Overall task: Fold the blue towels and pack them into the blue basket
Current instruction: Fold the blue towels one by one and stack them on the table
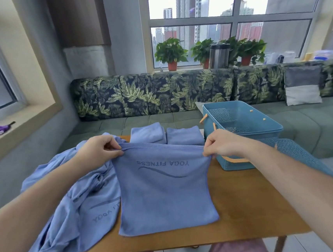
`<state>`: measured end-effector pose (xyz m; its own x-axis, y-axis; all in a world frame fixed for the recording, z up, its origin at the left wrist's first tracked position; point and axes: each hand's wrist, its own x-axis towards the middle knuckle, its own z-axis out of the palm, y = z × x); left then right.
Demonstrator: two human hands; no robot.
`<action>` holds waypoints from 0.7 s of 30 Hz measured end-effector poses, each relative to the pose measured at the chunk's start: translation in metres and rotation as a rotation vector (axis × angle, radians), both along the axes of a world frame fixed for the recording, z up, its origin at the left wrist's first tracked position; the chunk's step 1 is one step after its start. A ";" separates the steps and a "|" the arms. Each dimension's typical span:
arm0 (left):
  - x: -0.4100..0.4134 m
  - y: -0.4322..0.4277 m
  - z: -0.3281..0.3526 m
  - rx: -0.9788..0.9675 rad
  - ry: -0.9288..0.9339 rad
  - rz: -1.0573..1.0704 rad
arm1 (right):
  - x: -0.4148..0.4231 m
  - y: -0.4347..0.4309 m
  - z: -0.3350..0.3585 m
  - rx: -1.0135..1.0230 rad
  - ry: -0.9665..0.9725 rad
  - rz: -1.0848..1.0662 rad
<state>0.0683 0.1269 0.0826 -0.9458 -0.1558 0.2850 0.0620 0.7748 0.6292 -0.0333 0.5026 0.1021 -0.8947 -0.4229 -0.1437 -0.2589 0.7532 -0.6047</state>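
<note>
Blue towel [164, 195] lies between both hands: left hand [98, 150] and right hand [222, 144] each pinch a far corner. Folded towels [166, 136] sit just beyond; basket [244, 136] beside the right hand.

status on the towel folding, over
Left hand and right hand pinch far corners of flat towel. Folded towels behind; blue basket looks empty. Loose pile left.

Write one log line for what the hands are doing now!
step: folding towel | left hand: pinches far left corner | right hand: pinches far right corner | folded towels: two, behind | basket: no towels inside
</note>
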 end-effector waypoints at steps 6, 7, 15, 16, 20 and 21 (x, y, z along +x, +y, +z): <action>0.003 -0.003 -0.001 -0.099 0.026 -0.013 | 0.004 -0.003 0.001 -0.037 0.088 0.006; 0.002 -0.005 0.000 -0.114 0.032 -0.007 | 0.004 -0.002 0.002 -0.057 0.103 0.003; 0.016 0.000 0.030 -0.204 0.055 0.003 | 0.002 0.016 0.018 -0.141 0.237 0.012; 0.020 0.001 0.036 -0.210 0.056 -0.001 | 0.003 0.020 0.023 -0.145 0.243 0.014; 0.043 0.005 0.072 -0.188 0.087 -0.055 | 0.013 0.038 0.052 -0.207 0.211 0.041; 0.050 0.004 0.083 -0.157 0.088 -0.069 | 0.017 0.043 0.061 -0.254 0.192 0.056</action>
<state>0.1185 0.1312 0.1658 -0.9232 -0.0382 0.3825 0.1680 0.8550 0.4907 -0.0160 0.5452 0.1626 -0.8696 -0.4728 0.1421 -0.4232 0.5658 -0.7076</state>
